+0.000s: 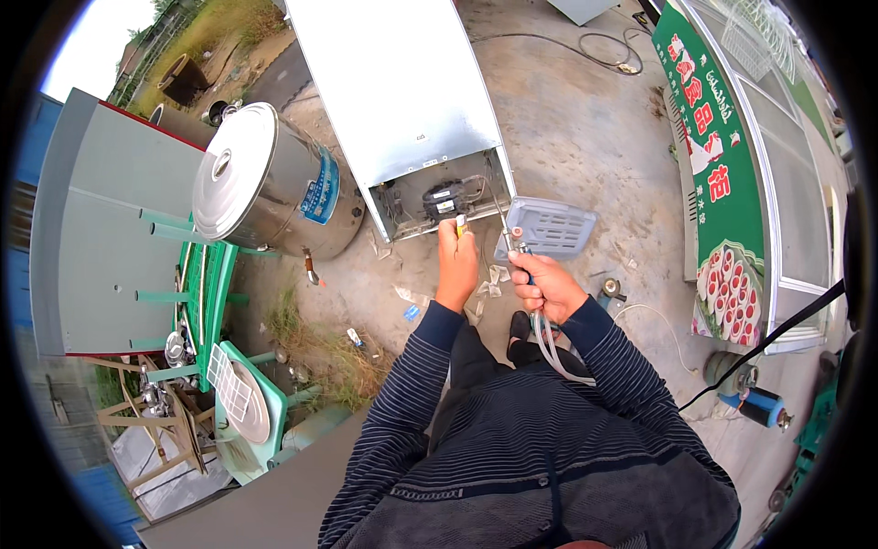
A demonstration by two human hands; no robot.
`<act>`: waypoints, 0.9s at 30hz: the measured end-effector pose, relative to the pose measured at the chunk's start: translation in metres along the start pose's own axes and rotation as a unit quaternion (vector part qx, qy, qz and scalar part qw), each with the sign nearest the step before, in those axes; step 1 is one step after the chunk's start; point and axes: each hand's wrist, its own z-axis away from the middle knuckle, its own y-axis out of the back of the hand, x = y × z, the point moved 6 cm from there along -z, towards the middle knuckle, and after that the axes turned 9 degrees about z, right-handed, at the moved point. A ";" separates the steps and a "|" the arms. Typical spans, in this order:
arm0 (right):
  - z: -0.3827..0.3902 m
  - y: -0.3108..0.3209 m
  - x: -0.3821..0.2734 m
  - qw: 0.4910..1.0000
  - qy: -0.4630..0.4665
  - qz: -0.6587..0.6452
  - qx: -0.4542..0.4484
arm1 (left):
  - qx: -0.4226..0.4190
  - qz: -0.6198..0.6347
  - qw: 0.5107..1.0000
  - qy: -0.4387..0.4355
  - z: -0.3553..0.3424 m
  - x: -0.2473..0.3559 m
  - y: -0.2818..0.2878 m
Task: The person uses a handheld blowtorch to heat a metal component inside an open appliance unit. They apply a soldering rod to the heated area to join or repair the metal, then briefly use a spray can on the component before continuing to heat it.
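Lighter in left hand, torch in right, at open appliance base

Head view: left hand (456, 271) closed around a small yellow lighter (462, 226), top end poking out above the fist. Right hand (551, 285) gripping a metal torch (522, 248); its thin tube points up toward the open compartment, clear hoses (552, 351) trail down from the grip. Hands near each other, apart. Whether there is a flame, cannot tell.

Both tools just in front of a white appliance cabinet (398, 82), lower compartment exposed, black compressor (442, 199) and thin pipes inside. Grey slotted panel (554, 229) on the concrete, right of the cabinet, partly behind torch.

Left side: lidded steel drum (291, 206), green upturned stool (208, 302). Right side: display case (722, 183) with green printed front; blue gas cylinder (761, 405) lying near its lower end.
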 end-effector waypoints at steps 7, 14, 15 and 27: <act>-0.005 -0.013 0.016 1.000 -0.017 0.014 -0.015 | 0.073 -0.027 0.997 0.015 -0.028 -0.022 0.043; -0.017 -0.017 0.026 0.999 -0.042 -0.013 -0.014 | 0.213 0.089 0.944 0.237 -0.033 -0.041 0.053; -0.020 -0.019 0.027 0.999 -0.046 -0.016 -0.012 | 0.231 0.118 0.917 0.302 -0.027 -0.042 0.055; -0.043 -0.021 0.040 0.996 -0.083 -0.019 -0.008 | 0.176 0.330 0.861 0.344 -0.043 -0.084 0.046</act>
